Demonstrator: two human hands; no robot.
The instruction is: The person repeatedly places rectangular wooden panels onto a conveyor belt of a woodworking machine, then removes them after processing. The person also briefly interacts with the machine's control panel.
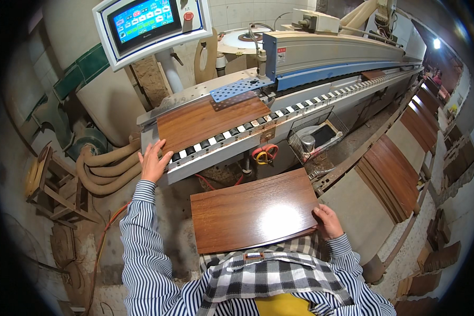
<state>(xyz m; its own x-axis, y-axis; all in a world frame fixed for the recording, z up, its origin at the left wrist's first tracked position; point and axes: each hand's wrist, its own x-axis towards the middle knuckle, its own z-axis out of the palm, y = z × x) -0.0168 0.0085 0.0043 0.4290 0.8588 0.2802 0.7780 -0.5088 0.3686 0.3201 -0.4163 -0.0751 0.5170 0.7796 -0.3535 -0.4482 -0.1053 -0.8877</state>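
Note:
My left hand rests flat, fingers spread, on the near corner of a brown wood-grain panel that lies on the infeed of a long grey and blue edge-banding machine. My right hand grips the right edge of a second brown wood-grain panel, held level against my waist. A track of black and white rollers runs along the machine's front, away to the right.
A touchscreen control box hangs above the infeed. A row of brown panels lies on a long rack to my right. Beige dust hoses and wooden stools sit at the left. A wire basket hangs below the track.

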